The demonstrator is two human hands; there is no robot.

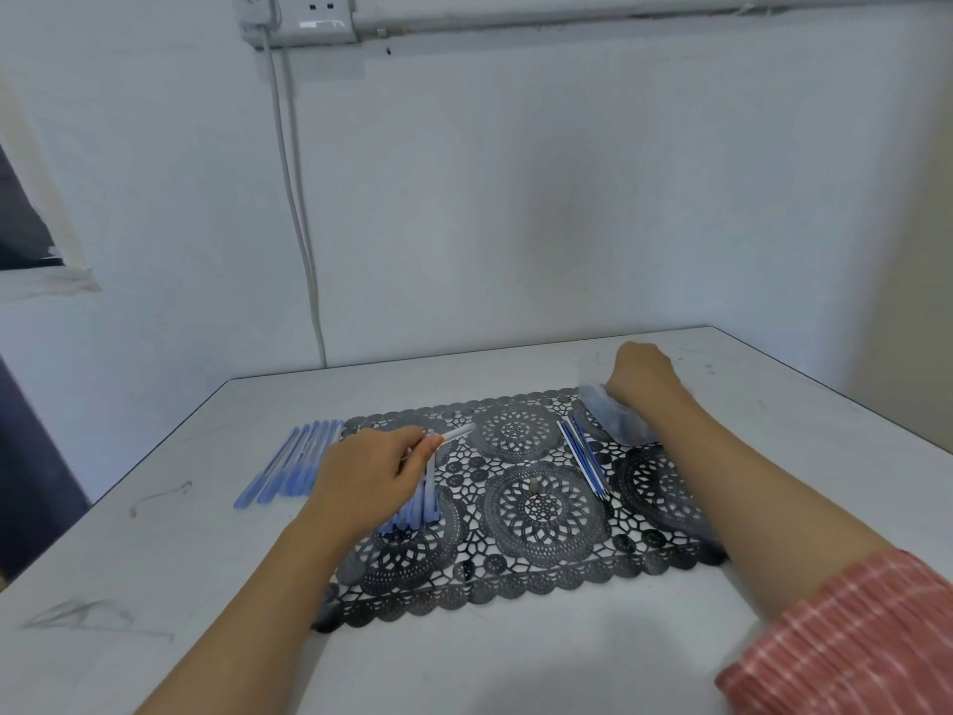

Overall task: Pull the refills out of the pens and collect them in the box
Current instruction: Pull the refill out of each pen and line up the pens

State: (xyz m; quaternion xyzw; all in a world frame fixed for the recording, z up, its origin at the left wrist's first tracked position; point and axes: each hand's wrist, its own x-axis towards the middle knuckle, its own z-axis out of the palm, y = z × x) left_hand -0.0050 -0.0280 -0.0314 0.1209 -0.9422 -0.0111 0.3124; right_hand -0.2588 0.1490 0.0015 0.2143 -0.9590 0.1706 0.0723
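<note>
The left hand [371, 477] hovers over the left part of a black lace mat [541, 513] on the white desk [464, 663]; its grip pinches a pale, slender pen [454, 435] between thumb and curled fingers, the free end pointing far and right. Just beneath the hand a heap of blue pens [412, 513] lies on the mat, partly hidden by the hand; further left, off the mat, a row of blue pens [294, 467] lies side by side on the bare desk.

The right hand [644, 376] is at the far right corner of the mat, its back to the camera and knuckles bent; the fingers are hidden, so I cannot tell whether its grip holds anything. It sits against a bluish, blurred box [626, 425] lying at the mat's far right edge. Just left of the box a few thin blue-and-white refills [582, 456] lie side by side on the mat, apart from both hands.

A striped reddish sleeve [851, 637] covers the right arm at the near right; a white cable [296, 198] runs down the wall [567, 198] from a socket [309, 18].
</note>
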